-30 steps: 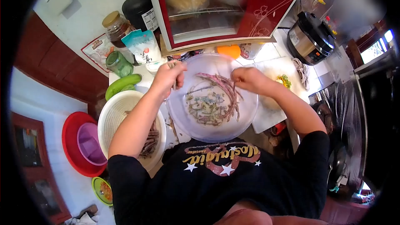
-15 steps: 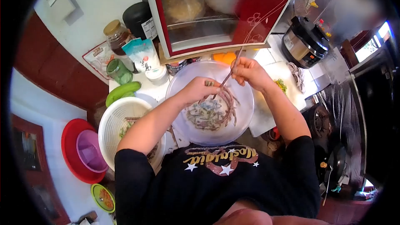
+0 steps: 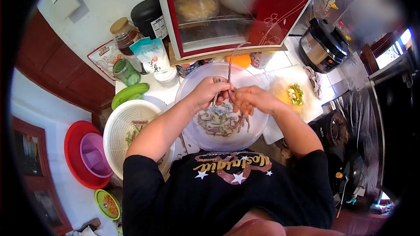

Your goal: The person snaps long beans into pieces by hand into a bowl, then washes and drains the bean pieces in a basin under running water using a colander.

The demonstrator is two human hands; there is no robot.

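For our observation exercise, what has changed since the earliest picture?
The left hand has moved rightward over the bowl, close to the right hand; it now grips a long bean. The bowl and white colander stayed put.

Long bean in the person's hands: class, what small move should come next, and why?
Probably snap a short piece off the long bean into the clear bowl: the left hand pinches it, the right hand is close against it, and short pieces lie in the bowl below.
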